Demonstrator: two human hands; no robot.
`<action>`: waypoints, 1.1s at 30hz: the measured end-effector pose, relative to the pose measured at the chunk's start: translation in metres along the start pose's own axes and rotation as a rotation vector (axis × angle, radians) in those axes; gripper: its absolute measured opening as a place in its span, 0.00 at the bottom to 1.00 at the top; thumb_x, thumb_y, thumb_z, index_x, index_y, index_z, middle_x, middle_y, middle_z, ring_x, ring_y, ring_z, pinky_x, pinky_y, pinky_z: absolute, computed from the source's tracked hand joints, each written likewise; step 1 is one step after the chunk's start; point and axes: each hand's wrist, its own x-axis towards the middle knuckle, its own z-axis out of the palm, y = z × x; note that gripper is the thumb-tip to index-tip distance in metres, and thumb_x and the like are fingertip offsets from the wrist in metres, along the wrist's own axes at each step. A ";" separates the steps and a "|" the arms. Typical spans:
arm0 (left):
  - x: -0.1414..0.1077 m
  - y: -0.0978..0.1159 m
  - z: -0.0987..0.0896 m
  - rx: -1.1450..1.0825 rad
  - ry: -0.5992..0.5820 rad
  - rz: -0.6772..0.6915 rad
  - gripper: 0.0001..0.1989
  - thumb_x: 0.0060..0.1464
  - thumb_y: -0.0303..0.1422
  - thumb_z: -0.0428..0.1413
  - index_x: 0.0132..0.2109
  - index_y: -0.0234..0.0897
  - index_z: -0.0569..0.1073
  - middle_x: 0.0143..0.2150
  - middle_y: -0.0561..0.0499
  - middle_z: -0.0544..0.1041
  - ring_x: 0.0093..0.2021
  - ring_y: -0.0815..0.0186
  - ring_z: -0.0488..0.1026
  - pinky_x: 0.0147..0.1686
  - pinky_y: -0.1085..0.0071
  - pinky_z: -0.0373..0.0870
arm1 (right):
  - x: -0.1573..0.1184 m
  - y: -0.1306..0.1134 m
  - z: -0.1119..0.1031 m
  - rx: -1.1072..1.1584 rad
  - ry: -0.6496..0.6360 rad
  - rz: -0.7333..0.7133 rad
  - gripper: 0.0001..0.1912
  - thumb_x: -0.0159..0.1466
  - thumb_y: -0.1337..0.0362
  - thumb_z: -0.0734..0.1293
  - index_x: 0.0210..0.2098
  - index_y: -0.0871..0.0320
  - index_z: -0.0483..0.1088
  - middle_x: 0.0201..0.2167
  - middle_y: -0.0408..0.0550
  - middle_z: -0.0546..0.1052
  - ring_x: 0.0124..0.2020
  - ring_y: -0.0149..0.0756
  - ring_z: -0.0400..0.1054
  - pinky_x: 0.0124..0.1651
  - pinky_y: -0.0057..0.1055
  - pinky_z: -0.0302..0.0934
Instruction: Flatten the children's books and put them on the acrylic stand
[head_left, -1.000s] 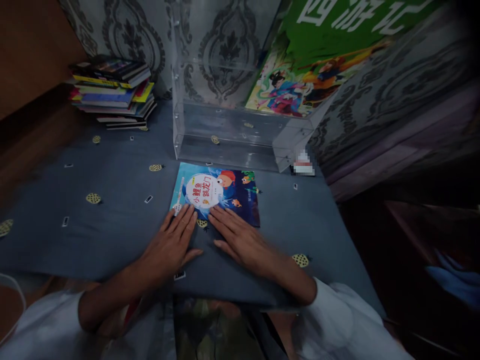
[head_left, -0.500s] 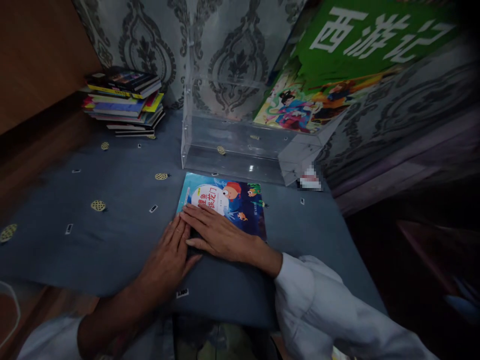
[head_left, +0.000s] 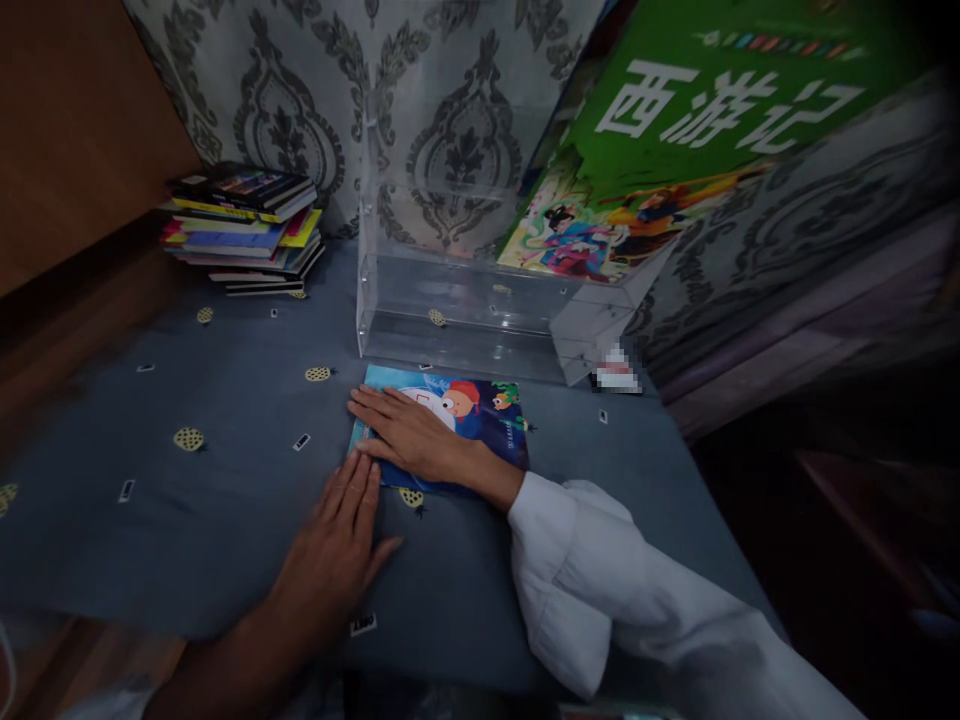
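Here's right hand flat across picture book, fingers slightly apart; left hand at near-left corner, fingers together. Book lies on tabletop, before clear rack. Smoothing step, seemingly; next move calls for light, level palm.

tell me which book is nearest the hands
The blue book with the big orange fish, lying flat under the right hand; the green book stands at the clear rack, and the book pile sits at back left.
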 end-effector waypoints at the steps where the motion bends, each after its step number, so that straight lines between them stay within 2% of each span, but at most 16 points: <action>1: 0.001 0.000 -0.001 -0.001 0.004 0.007 0.36 0.72 0.46 0.36 0.74 0.23 0.41 0.66 0.26 0.67 0.66 0.46 0.66 0.62 0.49 0.65 | 0.002 0.002 0.001 -0.013 0.009 0.008 0.31 0.74 0.50 0.58 0.69 0.63 0.58 0.71 0.59 0.58 0.74 0.42 0.46 0.74 0.47 0.47; 5: 0.003 0.000 -0.004 0.011 0.020 0.007 0.36 0.72 0.45 0.34 0.75 0.24 0.38 0.66 0.27 0.67 0.66 0.47 0.66 0.62 0.50 0.66 | 0.008 0.002 0.000 -0.056 0.029 0.057 0.32 0.74 0.51 0.59 0.69 0.68 0.57 0.72 0.62 0.57 0.74 0.45 0.45 0.75 0.47 0.46; 11: 0.004 -0.003 -0.005 0.018 0.045 0.041 0.37 0.72 0.46 0.36 0.75 0.24 0.36 0.65 0.28 0.69 0.65 0.47 0.69 0.60 0.52 0.69 | 0.008 -0.006 -0.001 -0.078 0.073 0.239 0.35 0.74 0.52 0.58 0.69 0.75 0.56 0.71 0.68 0.56 0.74 0.50 0.46 0.75 0.47 0.45; 18: 0.004 -0.004 -0.003 -0.009 0.065 0.031 0.36 0.72 0.46 0.36 0.75 0.27 0.38 0.66 0.29 0.68 0.65 0.46 0.68 0.61 0.49 0.68 | -0.004 -0.001 0.004 -0.058 0.167 0.353 0.35 0.74 0.49 0.57 0.69 0.71 0.57 0.71 0.68 0.55 0.74 0.50 0.45 0.74 0.50 0.47; 27: 0.008 -0.003 -0.010 0.065 0.079 0.070 0.36 0.72 0.46 0.34 0.75 0.25 0.36 0.64 0.29 0.70 0.63 0.46 0.71 0.59 0.49 0.69 | -0.056 0.015 -0.009 -0.101 0.172 0.520 0.34 0.74 0.51 0.57 0.69 0.72 0.57 0.71 0.68 0.56 0.74 0.50 0.47 0.73 0.51 0.47; 33: 0.008 -0.004 -0.011 0.087 0.073 0.073 0.36 0.72 0.46 0.32 0.75 0.24 0.35 0.64 0.28 0.71 0.62 0.45 0.71 0.61 0.45 0.64 | -0.097 0.029 -0.018 -0.176 0.217 0.628 0.31 0.74 0.53 0.56 0.68 0.69 0.59 0.70 0.66 0.60 0.73 0.51 0.51 0.71 0.55 0.50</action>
